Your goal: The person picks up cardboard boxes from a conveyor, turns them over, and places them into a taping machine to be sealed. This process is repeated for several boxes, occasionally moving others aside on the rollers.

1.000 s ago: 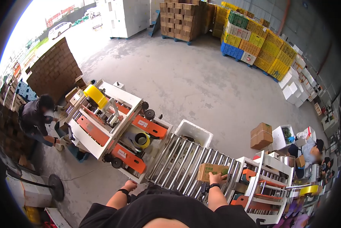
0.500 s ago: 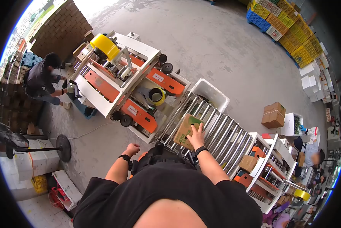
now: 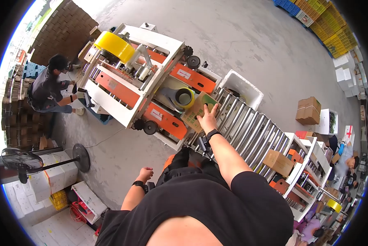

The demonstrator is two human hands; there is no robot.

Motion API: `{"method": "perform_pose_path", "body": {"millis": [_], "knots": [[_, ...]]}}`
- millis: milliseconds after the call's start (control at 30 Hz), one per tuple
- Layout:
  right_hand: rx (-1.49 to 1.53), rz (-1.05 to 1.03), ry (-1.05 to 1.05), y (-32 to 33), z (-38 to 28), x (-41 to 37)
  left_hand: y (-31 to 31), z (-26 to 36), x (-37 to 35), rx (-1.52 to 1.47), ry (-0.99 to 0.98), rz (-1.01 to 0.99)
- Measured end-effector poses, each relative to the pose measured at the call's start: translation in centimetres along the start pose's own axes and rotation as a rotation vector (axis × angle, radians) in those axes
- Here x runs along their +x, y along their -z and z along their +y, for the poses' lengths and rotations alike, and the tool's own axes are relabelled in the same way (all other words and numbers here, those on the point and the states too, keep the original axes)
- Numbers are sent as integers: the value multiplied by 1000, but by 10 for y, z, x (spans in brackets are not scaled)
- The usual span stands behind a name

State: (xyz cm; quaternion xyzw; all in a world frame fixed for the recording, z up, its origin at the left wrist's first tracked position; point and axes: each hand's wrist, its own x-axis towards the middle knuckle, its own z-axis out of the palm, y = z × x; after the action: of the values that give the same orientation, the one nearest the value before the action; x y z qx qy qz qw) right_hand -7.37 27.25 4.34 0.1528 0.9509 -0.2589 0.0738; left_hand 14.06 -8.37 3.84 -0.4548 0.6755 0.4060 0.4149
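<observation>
My right hand [image 3: 207, 118] lies flat on top of a brown cardboard box [image 3: 195, 110] with a green label, fingers spread. The box sits at the left end of the steel roller conveyor [image 3: 249, 131], right at the mouth of the orange and white taping machine [image 3: 145, 84]. My left hand [image 3: 145, 174] hangs by my side above the concrete floor, fingers curled, holding nothing. Both wrists wear black bands. A second brown box [image 3: 278, 162] rests further right on the rollers, by another white machine [image 3: 311, 180].
A person in dark clothes [image 3: 48, 88] crouches at the far end of the taping machine beside stacked brown cartons [image 3: 63, 33]. A fan on a stand [image 3: 22, 162] and white foam boxes [image 3: 53, 180] stand to my left. Yellow crates [image 3: 335, 35] line the far wall.
My right hand has pushed the box leftward along the rollers to the taping machine's mouth. My left hand has dropped lower by my side. My view has tilted further down.
</observation>
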Motion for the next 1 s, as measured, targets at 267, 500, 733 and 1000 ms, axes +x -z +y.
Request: {"method": "perform_pose_path", "body": {"millis": [267,500,733,1000], "knots": [[208,8,43,-12,18,-15,-2,56,28,123,-159,-78],[-61,286,-233,59,135,-94,-43,116,41,296,-241,-186],[-271,450,-407,145,243,-194,-79,145,35,388,-288,-263],[-400,47,-655,222,285,-216,-114,158,11,509,-341,-256]]}}
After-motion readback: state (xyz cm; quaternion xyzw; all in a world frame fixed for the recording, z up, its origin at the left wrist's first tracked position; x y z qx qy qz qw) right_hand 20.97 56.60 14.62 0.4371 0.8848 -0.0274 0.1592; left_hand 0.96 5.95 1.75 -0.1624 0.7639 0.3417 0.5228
